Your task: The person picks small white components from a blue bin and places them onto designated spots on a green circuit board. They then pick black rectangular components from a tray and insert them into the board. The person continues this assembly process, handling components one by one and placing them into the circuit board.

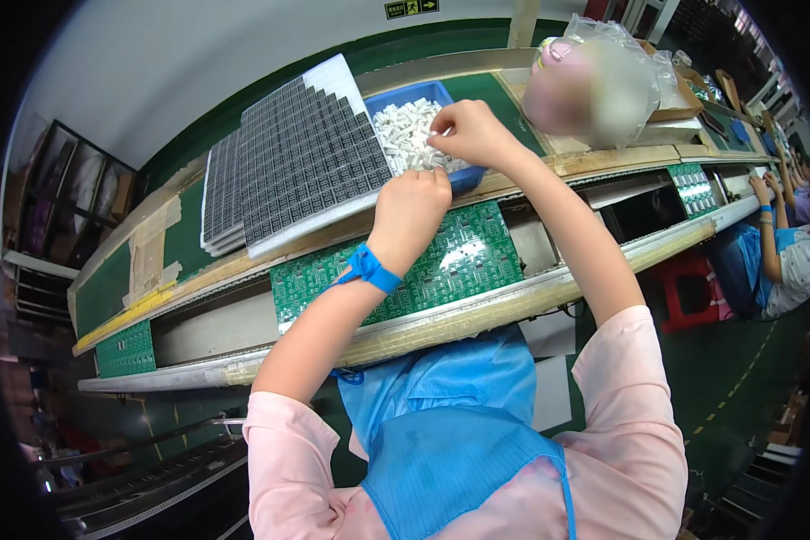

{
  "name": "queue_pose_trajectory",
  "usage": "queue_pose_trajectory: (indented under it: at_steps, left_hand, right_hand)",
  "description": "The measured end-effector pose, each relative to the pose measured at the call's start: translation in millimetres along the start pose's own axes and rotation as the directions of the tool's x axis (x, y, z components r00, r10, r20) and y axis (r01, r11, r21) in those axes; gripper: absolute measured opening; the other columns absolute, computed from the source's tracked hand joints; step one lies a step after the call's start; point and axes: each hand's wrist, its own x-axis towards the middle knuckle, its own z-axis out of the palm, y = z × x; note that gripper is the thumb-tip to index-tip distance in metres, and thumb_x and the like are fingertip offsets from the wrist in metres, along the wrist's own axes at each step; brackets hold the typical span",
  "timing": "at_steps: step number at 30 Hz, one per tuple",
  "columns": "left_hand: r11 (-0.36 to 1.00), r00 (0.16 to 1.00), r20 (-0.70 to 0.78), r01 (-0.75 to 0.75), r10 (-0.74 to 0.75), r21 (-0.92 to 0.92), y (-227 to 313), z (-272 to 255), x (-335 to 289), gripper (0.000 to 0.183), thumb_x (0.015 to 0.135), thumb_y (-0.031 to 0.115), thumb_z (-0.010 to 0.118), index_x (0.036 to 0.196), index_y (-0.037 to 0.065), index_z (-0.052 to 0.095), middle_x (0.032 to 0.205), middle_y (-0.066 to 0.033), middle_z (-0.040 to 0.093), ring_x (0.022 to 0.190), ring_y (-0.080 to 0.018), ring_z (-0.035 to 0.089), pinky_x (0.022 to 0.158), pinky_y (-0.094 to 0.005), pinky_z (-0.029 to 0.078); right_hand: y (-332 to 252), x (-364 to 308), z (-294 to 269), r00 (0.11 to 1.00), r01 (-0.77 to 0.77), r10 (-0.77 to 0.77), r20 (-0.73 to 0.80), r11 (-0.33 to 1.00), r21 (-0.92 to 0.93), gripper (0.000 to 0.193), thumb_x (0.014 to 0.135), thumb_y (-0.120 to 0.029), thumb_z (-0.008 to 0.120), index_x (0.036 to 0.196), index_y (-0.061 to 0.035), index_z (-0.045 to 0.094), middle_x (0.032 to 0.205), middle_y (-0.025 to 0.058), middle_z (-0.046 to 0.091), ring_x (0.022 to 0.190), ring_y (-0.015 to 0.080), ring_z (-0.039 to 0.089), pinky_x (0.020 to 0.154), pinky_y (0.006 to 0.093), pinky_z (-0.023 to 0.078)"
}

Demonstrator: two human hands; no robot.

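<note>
A blue bin [407, 93] full of small white plastic parts [403, 131] stands on the bench in front of me. My right hand [477, 130] is over the bin's right side, thumb and fingers pinched together at a small white part. At the bin's near edge, my left hand [412, 207] bends its fingers in among the white parts. Its fingertips are mostly hidden, so what they hold does not show. Below my hands, a green circuit board panel [459, 256] lies in the rail track. A blue band [369, 268] circles my left wrist.
Left of the bin, stacked white foam sheets [340, 76] carry rows of black square components [306, 153]. More circuit boards lie along the track, at left [126, 349] and right [691, 189]. A plastic-bagged bundle [634, 85] sits at the back right. Another person [778, 261] works farther right, beside a red stool [684, 290].
</note>
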Motion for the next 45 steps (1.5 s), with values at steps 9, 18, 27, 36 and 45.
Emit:
queue_pose_trajectory:
  at_steps: [9,18,27,36,45]
  left_hand:
    - [0.951,0.986,0.168,0.072,-0.021,-0.302,-25,-2,57,0.014,0.086,0.009,0.066,0.088,-0.003,0.074,0.086,-0.0239,0.072,0.083,-0.0397,0.073,0.074,-0.0475,0.06]
    - [0.958,0.909,0.407,0.195,-0.096,-0.209,-38,31,73,0.011,0.079,0.012,0.075,0.087,0.004,0.076,0.091,-0.0212,0.073,0.089,-0.0372,0.072,0.08,-0.0441,0.058]
    - [0.945,0.981,0.157,0.157,-0.116,-0.285,-40,29,63,0.009,0.076,0.003,0.067,0.081,0.001,0.074,0.083,-0.0244,0.071,0.086,-0.0405,0.071,0.078,-0.0485,0.058]
    - [0.918,0.991,0.011,0.129,-0.135,-0.376,-49,28,56,0.016,0.079,0.006,0.07,0.094,0.003,0.075,0.085,-0.0193,0.072,0.084,-0.0377,0.07,0.079,-0.0426,0.055]
    - [0.802,0.987,-0.155,-0.072,-0.027,-0.593,6,-12,18,0.025,0.091,-0.001,0.063,0.116,-0.002,0.068,0.104,-0.021,0.066,0.097,-0.0376,0.066,0.083,-0.041,0.053]
  right_hand:
    - [28,-89,-20,0.95,-0.207,0.28,0.138,0.235,0.95,0.017,0.089,-0.007,0.074,0.102,0.0012,0.065,0.094,0.0111,0.071,0.078,0.0173,0.072,0.066,0.0235,0.058]
    - [23,-145,11,0.952,-0.207,0.253,0.171,0.123,0.971,0.02,0.09,-0.001,0.068,0.109,0.0,0.062,0.092,0.0102,0.07,0.074,0.0169,0.07,0.061,0.0255,0.057]
    - [40,-144,24,0.922,-0.312,0.285,0.263,0.142,0.939,0.017,0.098,-0.012,0.068,0.11,-0.0008,0.067,0.098,0.0098,0.071,0.079,0.0135,0.07,0.067,0.0232,0.058]
    - [40,-144,17,0.855,-0.448,0.322,0.407,0.061,0.892,0.013,0.096,-0.013,0.07,0.105,-0.0035,0.068,0.095,0.0079,0.071,0.078,0.011,0.068,0.066,0.022,0.055]
    - [38,-145,28,0.817,-0.497,0.452,0.358,0.237,0.834,0.013,0.095,-0.012,0.069,0.105,-0.003,0.068,0.089,0.0063,0.07,0.062,0.0055,0.051,0.054,0.0203,0.039]
